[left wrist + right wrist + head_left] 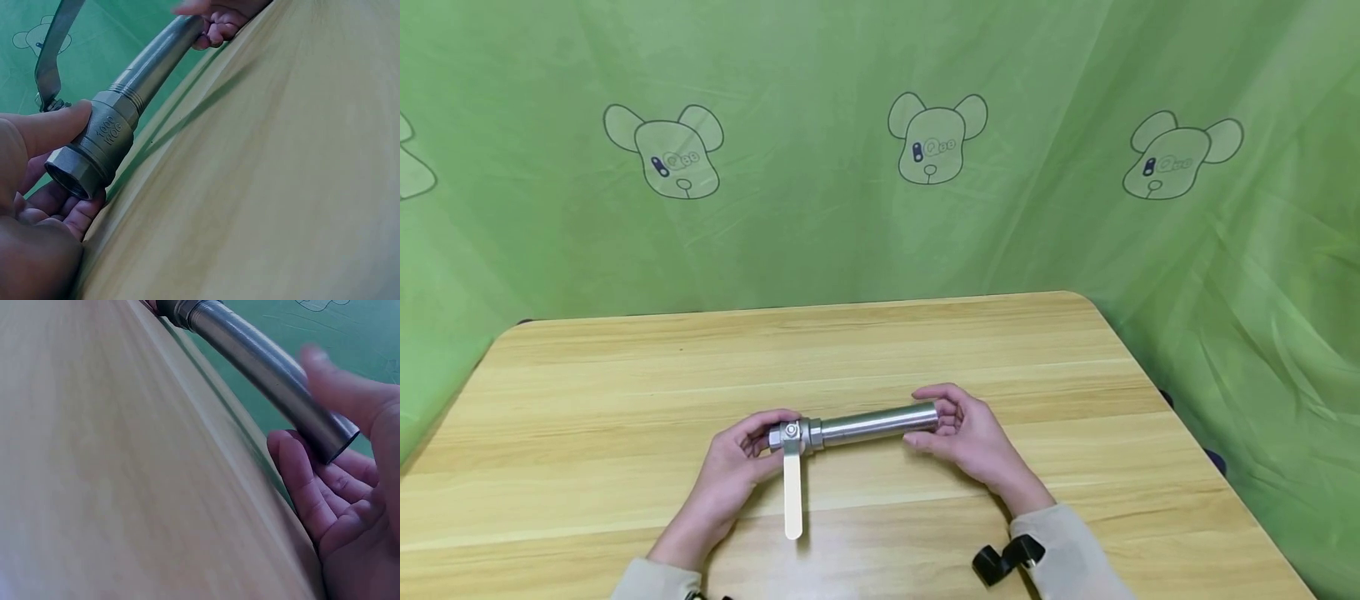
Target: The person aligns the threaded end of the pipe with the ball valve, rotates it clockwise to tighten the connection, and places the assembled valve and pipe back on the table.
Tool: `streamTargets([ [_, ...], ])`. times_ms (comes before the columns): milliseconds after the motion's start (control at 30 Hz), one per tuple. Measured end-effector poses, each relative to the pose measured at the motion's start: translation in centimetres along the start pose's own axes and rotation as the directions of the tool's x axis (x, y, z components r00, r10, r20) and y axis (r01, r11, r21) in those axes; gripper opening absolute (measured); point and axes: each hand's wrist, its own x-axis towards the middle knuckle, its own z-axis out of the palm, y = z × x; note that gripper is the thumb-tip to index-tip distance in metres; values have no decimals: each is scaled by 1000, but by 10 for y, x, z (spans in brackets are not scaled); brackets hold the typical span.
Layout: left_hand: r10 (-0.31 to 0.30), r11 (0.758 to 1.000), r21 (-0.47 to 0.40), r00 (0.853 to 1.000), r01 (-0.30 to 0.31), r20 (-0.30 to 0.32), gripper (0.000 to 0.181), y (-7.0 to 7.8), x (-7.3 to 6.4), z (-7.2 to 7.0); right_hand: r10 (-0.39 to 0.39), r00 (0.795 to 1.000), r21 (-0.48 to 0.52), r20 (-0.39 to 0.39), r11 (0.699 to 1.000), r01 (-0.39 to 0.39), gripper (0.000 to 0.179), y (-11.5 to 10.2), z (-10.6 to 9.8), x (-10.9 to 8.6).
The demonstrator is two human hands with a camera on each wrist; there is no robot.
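The ball valve, one only, was in the person's left hand, held just above the middle of the worktop's near half. Stamped 1000 WOG, the valve carried one lever handle, which pointed toward the near side. One metal pipe ran from the valve to the right and slightly toward the far side, a few rings of thread showing at the joint.

I counted two hands. The left hand pinched the valve's body between thumb and fingers. The right hand curved loosely about the pipe's right end, thumb and fingers to either side; whether they pressed on it, I could not tell. Two pale sleeves came in from the near side, a black fitting by the right one.

The wooden worktop stretched well past the pipe to its far edge and rounded far corners, with wide room left and right of the hands. Beyond hung a green curtain with three whole animal-head outlines and part of a fourth at far left.
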Motion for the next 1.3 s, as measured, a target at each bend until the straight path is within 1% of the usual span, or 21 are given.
streamTargets([
  [67, 0, 1000, 1, 1000, 0, 4, 54, 0, 0, 0, -26, 1000, -35, -11, 999, 26, 64, 0, 0, -1],
  [167, -1, 1000, 4, 1000, 1, 5, 54, 0, 1, 1, -42, 999, -27, -20, 999, 41, 58, 2, 0, -1],
  [267, -3, 1000, 7, 1000, 3, 5, 53, 0, 1, 1, -32, 999, -2, -30, 999, 32, 49, 3, 1, 0],
  [400, -6, 1000, 2, 1000, 6, 4, 53, 0, 1, 1, -9, 999, 13, -40, 1000, 10, 50, 3, 1, 0],
  [533, -7, 1000, -6, 1000, 7, 5, 53, 0, 1, 1, 6, 999, -7, -44, 1000, -6, 50, 2, 1, 0],
  [600, -6, 1000, -7, 1000, 6, 4, 53, 0, 1, 1, 10, 999, -1, -37, 1000, -10, 49, 3, 1, 1],
  [833, -5, 1000, 5, 1000, 5, 1, 53, 0, 0, 1, 20, 1000, 85, 8, 996, -21, 47, 1, 2, 1],
  [1200, 3, 999, 32, 1000, -3, -7, 52, -1, 0, 0, 37, 999, 80, 17, 996, -38, 45, -2, 2, 0],
  [1300, 6, 1000, 27, 1000, -5, -6, 52, -1, 0, 0, 33, 999, 45, 13, 998, -33, 46, -1, 2, 0],
])
